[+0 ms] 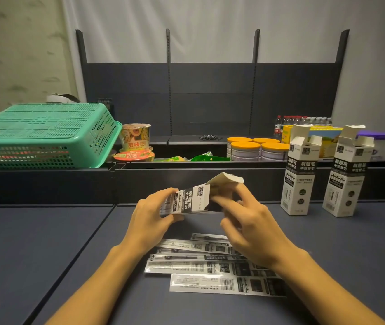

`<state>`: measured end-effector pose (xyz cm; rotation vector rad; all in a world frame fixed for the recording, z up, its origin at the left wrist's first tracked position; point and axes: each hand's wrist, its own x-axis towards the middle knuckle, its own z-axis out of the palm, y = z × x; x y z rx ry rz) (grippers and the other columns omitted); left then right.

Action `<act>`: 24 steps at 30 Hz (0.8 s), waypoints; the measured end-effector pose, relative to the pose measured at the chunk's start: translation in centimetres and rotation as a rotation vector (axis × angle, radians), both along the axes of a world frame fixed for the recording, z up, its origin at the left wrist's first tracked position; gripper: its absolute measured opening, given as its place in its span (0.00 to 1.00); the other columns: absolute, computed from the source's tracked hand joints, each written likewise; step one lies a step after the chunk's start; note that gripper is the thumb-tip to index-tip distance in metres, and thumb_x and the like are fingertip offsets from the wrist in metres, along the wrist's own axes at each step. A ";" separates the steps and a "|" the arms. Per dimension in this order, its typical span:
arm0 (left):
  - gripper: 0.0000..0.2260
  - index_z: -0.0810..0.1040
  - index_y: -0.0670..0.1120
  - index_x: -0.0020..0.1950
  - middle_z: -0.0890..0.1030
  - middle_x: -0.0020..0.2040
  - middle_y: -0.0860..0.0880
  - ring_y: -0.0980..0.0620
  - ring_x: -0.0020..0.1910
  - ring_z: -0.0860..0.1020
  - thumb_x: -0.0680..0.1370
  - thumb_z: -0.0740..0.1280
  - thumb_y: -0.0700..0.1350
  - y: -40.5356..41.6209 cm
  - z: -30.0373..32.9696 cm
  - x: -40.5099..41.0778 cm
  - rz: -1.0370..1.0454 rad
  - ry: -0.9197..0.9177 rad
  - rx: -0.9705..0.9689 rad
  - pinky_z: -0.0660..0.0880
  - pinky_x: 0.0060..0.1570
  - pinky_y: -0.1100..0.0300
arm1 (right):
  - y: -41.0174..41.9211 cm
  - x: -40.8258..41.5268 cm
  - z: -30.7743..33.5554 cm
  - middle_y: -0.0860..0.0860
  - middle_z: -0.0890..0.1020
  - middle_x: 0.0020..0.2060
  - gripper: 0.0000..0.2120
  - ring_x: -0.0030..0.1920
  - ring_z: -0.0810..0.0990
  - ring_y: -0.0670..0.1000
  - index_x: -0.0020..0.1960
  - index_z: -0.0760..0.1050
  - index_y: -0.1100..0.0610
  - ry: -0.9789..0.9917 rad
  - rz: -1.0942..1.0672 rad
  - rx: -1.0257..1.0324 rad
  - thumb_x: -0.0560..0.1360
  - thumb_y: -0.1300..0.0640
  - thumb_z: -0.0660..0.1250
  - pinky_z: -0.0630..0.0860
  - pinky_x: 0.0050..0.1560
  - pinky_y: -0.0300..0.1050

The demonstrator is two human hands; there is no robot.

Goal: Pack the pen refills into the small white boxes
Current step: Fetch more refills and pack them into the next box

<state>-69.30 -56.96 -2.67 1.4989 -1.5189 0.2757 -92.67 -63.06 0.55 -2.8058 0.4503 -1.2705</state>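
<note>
- Right now the left hand [150, 213] is curled around one small white box [188, 199], held up above the table on its side, with the thumb under it and the fingers on top.
- The right hand [248, 221] is at the open end of that box; its thumb and first fingers pinch near the opening, and the other fingers stick out loose.
- The box's top flap [225, 178] stands open. Something dark shows at the opening, but I cannot tell what is inside.
- Pen refills in flat packets [210, 266] lie in a loose pile on the dark blue table [34, 254], just under the hands and wrists.
- Two more white boxes [300, 174] stand up at the right, side by side with their top flaps open. Their insides do not show.
- A green basket [43, 134] lies upside down at the back left, beside noodle cups [135, 139].
- Tubs with orange lids [257, 148] sit in the back tray.
- The table is bare on the left, and a raised dark ledge [69, 184] runs along its far edge.
</note>
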 end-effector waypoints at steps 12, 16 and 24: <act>0.24 0.76 0.48 0.64 0.81 0.57 0.53 0.56 0.51 0.79 0.69 0.77 0.44 0.1 0.1 0.8 0.097 0.066 -0.030 0.74 0.48 0.70 | -2.8 -2.1 0.7 0.44 0.81 0.38 0.04 0.37 0.77 0.41 0.44 0.82 0.48 0.316 -0.157 0.429 0.72 0.51 0.68 0.75 0.40 0.37; 0.24 0.75 0.49 0.65 0.81 0.56 0.54 0.57 0.51 0.79 0.70 0.76 0.45 0.1 0.1 0.9 0.098 0.074 -0.015 0.74 0.47 0.72 | -2.5 -3.0 1.4 0.43 0.80 0.36 0.11 0.35 0.76 0.41 0.48 0.82 0.45 0.521 -0.047 0.702 0.69 0.41 0.74 0.72 0.37 0.33; 0.24 0.75 0.50 0.64 0.81 0.57 0.55 0.58 0.52 0.78 0.70 0.76 0.48 0.2 0.1 1.0 0.081 0.136 -0.008 0.74 0.48 0.71 | -1.6 -1.9 0.9 0.51 0.83 0.42 0.07 0.38 0.75 0.44 0.47 0.84 0.51 0.475 -0.129 0.536 0.73 0.52 0.69 0.73 0.38 0.35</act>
